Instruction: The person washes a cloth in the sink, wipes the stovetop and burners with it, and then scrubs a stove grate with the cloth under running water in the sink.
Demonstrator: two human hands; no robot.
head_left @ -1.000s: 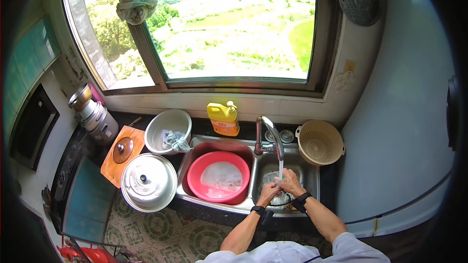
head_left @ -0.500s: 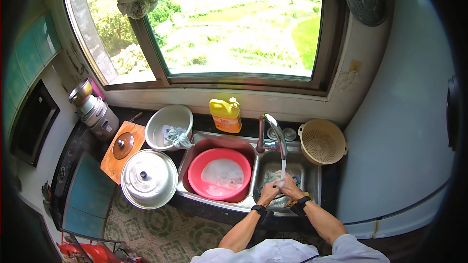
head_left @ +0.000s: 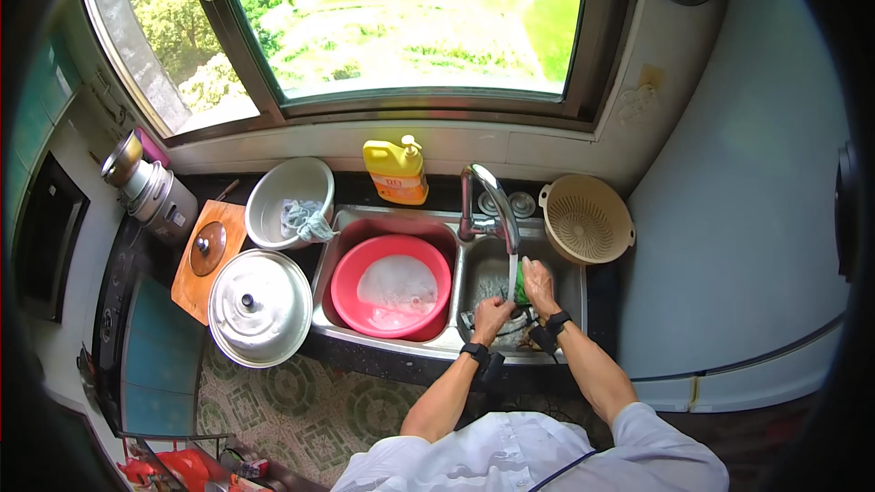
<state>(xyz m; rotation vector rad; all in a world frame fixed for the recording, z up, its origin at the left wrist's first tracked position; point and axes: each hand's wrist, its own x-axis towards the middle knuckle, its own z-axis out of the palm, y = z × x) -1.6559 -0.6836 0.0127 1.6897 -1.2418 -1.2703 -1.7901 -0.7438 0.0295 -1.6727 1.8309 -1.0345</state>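
Both hands are over the right basin of the steel sink (head_left: 572,284), beside water running from the curved tap (head_left: 494,187). My right hand (head_left: 540,287) is closed on a small green item (head_left: 521,284), possibly a scouring pad, just right of the stream. Lower and to the left, my left hand (head_left: 493,319) has its fingers curled in; whatever they hold is hidden. Below the hands lie wet items in the basin that are too blurred to name. A red basin (head_left: 342,296) with foamy water sits in the left sink bowl.
A yellow soap jug (head_left: 396,171) and a beige colander (head_left: 588,219) stand behind the sink. To the left are a whitish basin (head_left: 264,205) with a cloth, a lidded metal pot (head_left: 260,308) and a wooden board (head_left: 193,293). A large pale-blue panel (head_left: 720,246) borders the right.
My hands have moved apart, the right one up beside the stream. The green item now shows at my right hand. The whole view has shifted, so the counter things appear higher.
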